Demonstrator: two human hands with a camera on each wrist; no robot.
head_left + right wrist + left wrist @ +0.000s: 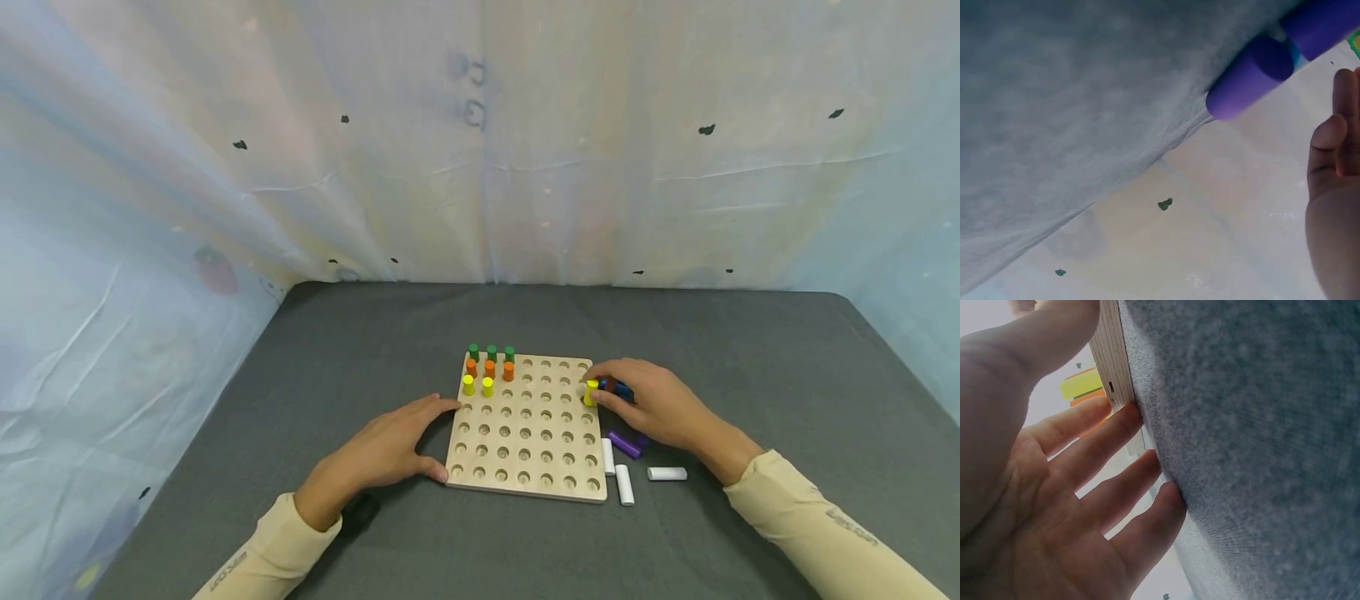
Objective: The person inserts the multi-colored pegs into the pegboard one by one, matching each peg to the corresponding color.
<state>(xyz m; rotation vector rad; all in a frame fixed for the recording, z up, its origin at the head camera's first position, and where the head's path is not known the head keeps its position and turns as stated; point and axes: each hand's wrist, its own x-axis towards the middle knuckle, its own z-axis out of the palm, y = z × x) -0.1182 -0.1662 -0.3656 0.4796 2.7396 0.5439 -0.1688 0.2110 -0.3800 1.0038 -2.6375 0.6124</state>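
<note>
A square wooden board (pixel 514 423) with rows of round holes lies flat on the table. Green pegs (pixel 491 352), orange pegs (pixel 490 367) and two yellow pegs (pixel 487 387) stand upright at its far left corner. My left hand (pixel 390 442) rests along the board's left edge, thumb near the front corner and fingers spread; the left wrist view shows the fingertips by the board's side. Between thumb and forefinger, my right hand (pixel 656 400) pinches another yellow peg (pixel 591 393), upright over the right column of holes.
Blue pegs (pixel 618 389) lie partly hidden under the right hand. Purple pegs (pixel 625 445) and white pegs (pixel 667 473) lie on the grey tabletop (pixel 375 325) to the right of the board. A pale curtain (pixel 540 208) hangs behind the table.
</note>
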